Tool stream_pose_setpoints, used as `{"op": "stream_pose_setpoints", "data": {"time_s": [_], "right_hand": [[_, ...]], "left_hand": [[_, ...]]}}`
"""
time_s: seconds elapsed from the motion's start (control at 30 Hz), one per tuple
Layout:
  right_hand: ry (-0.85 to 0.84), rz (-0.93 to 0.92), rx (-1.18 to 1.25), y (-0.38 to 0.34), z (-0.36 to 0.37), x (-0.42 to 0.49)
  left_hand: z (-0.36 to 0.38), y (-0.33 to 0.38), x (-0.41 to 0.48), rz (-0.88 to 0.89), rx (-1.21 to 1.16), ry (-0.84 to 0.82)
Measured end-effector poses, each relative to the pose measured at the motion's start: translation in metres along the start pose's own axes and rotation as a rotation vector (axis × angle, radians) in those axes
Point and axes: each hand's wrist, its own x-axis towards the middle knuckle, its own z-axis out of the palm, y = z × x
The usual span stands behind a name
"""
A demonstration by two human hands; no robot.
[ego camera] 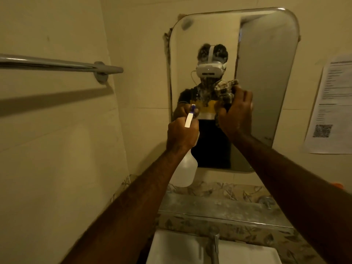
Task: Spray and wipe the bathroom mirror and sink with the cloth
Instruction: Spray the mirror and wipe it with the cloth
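Head camera, looking up at a bathroom wall: on the far left a metal towel bar [61, 64] runs along the tiled wall and throws a dark shadow below it. Moving right, the left hand [182, 135] is wrapped tight around the neck of a translucent white spray bottle [185, 172], whose body hangs below the fist. The bottle's white trigger head with a purple nozzle [191, 116] points toward the mirror [266, 73]. A patch of wet droplets [204, 92] sits on the glass near the middle, just ahead of the nozzle. The mirror itself is a rounded rectangle with a thin metal rim, and it reflects a person wearing a white headset.

Right of the bottle, the right hand [235, 113] is clenched on a checked cloth [225, 90], pressing it flat against the glass beside the wet patch. Part of the cloth bunches above the fingers.

Below the mirror a narrow metal shelf [219, 205] crosses the wall, with leaf-patterned tiles above and below it. Under that, at the bottom edge, lies the white sink [171, 248] with a chrome tap [215, 246] rising at its middle.

On the far right a printed paper notice [331, 107] is stuck to the wall, well apart from the mirror's rim. Its text is too blurred to read.
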Motion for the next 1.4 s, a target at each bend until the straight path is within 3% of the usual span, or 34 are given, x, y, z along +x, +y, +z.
{"op": "stream_pose_setpoints", "data": {"time_s": [0.23,0.5,0.7,0.83,1.17,1.4], "right_hand": [[-0.182,-0.193,-0.022,-0.05,0.056,-0.026],[-0.34,-0.419,-0.324,-0.076,0.078,-0.04],[-0.452,-0.733,-0.42,-0.065,0.074,-0.028],[-0.341,-0.87,-0.452,-0.057,0.062,-0.003],[-0.301,-0.769,-0.474,-0.022,0.001,0.025],[-0.092,-0.592,-0.509,0.037,-0.039,0.031]], "left_hand": [[-0.045,-0.016,0.013,0.0,0.049,0.074],[-0.076,-0.035,0.02,0.0,0.074,0.174],[-0.076,-0.037,0.017,0.017,0.068,0.164],[-0.068,-0.028,0.018,0.034,0.058,0.142],[-0.024,0.015,0.012,0.065,-0.045,0.068],[0.015,0.035,0.005,0.134,-0.074,0.016]]}}
